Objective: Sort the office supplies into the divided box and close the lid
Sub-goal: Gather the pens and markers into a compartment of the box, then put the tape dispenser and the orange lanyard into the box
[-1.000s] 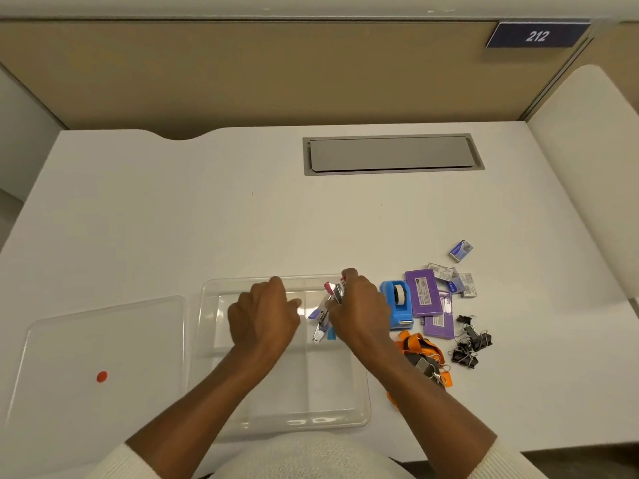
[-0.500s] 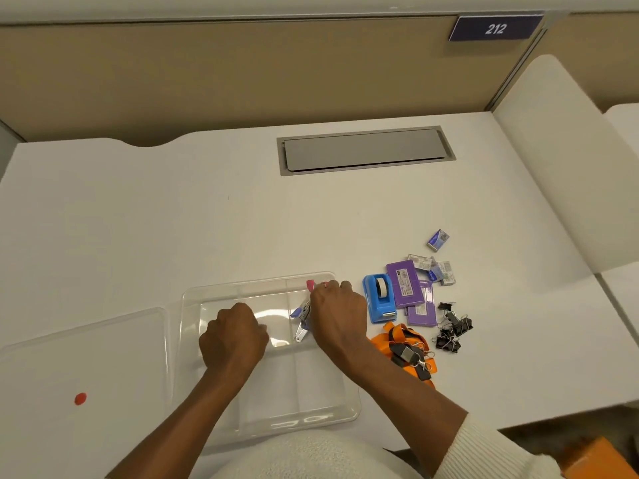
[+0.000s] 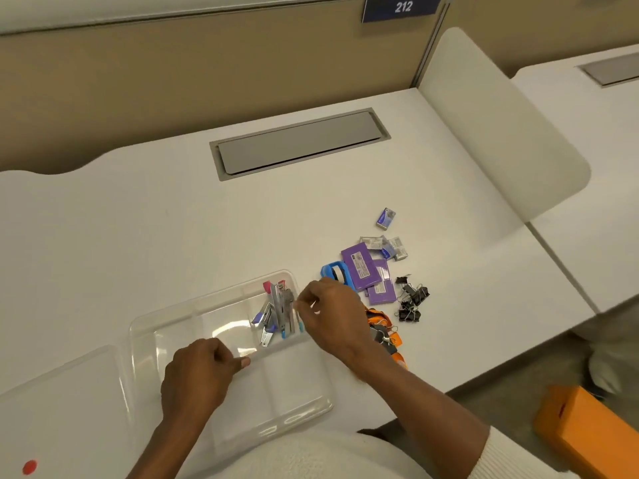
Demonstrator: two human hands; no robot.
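We saw staplers point(image 3: 276, 311) lying in the far right compartment of the divided box point(image 3: 145, 331). Our right hand point(image 3: 332, 314) hovered beside it, fingers loosely spread and empty; our left hand point(image 3: 197, 378) was curled closed, empty.

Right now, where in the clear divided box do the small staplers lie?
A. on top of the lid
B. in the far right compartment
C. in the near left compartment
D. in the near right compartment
B: the small staplers lie together in the far right compartment of the divided box, just beside the right hand.
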